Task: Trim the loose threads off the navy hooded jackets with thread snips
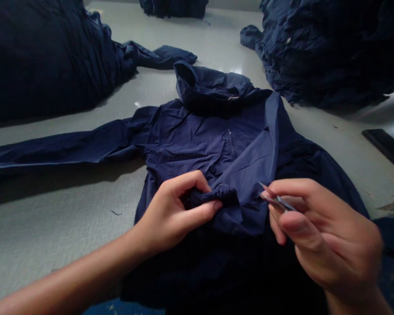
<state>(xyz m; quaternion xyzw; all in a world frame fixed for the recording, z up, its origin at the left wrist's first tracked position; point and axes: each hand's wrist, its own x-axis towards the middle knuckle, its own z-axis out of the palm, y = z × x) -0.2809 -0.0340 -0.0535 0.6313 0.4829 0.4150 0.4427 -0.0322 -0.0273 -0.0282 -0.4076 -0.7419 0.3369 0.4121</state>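
Observation:
A navy jacket (197,135) with a stand-up collar and a short front zip lies spread out before me. One of its sleeves (249,162) is folded across the front, and my left hand (180,205) pinches the gathered cuff (225,192) between thumb and fingers. To the right of the cuff, my right hand (321,232) is closed around small metal thread snips (279,200). Their two pointed blades stand slightly apart and point left, not touching the cloth. My fingers hide the rest of the snips.
Large heaps of navy garments stand at the left (46,61) and right (331,52), with another dark bundle (174,6) at the back. A black flat object (387,148) lies at the right edge of the pale table (68,210). A loose thread (116,213) lies left of the jacket.

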